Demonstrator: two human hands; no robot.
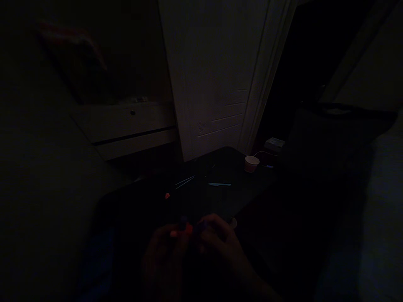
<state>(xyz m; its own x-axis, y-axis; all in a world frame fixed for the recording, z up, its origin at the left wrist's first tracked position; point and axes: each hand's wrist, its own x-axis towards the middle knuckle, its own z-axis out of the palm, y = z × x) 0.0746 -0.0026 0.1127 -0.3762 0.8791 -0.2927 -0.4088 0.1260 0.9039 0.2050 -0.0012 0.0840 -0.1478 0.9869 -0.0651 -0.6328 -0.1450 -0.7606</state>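
The scene is very dark. My left hand (163, 247) and my right hand (218, 239) meet low in the middle, over a dark table (201, 201). Both have their fingers curled together around a small orange-red piece (185, 229) with a bluish part beside it. I cannot make out what the piece is. A second tiny red bit (167, 195) lies on the table just beyond my hands.
Farther back on the table lie thin metal sticks (185, 181), a flat light-blue tool (219, 184) and a small paper cup (251, 163). A white door (217, 75) stands behind, a drawer unit (126, 126) to its left, a small box (274, 144) on the right.
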